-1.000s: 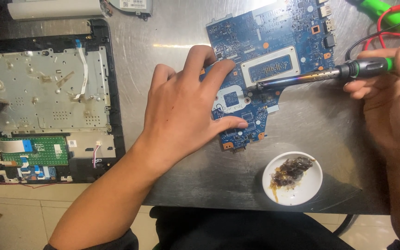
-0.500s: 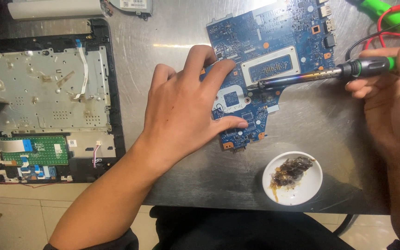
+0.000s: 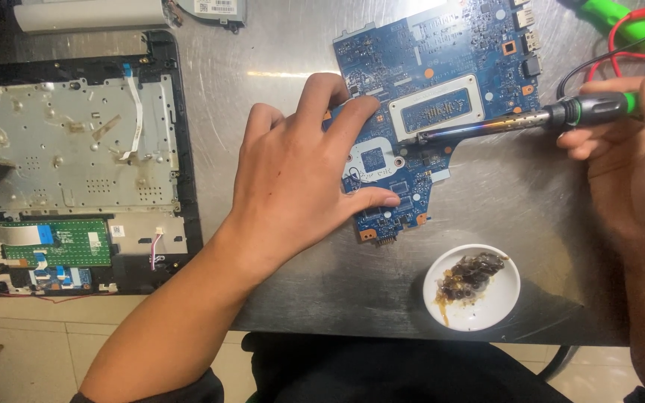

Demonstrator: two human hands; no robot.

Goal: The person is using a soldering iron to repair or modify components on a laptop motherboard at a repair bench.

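- Left hand [image 3: 300,172] spread flat, pinning the blue laptop motherboard [image 3: 434,112].
- Right hand [image 3: 628,149] grips the soldering iron [image 3: 516,123], tip on the board.
- Soldering looks underway, not finished.

A grey brushed-metal table top [image 3: 278,60] fills most of the view and it reflects a bright streak of light near its upper middle. Below the table edge there is a floor of pale beige square tiles [image 3: 31,336] with thin darker joints between them.

Bare forearms, dark sleeves at elbows
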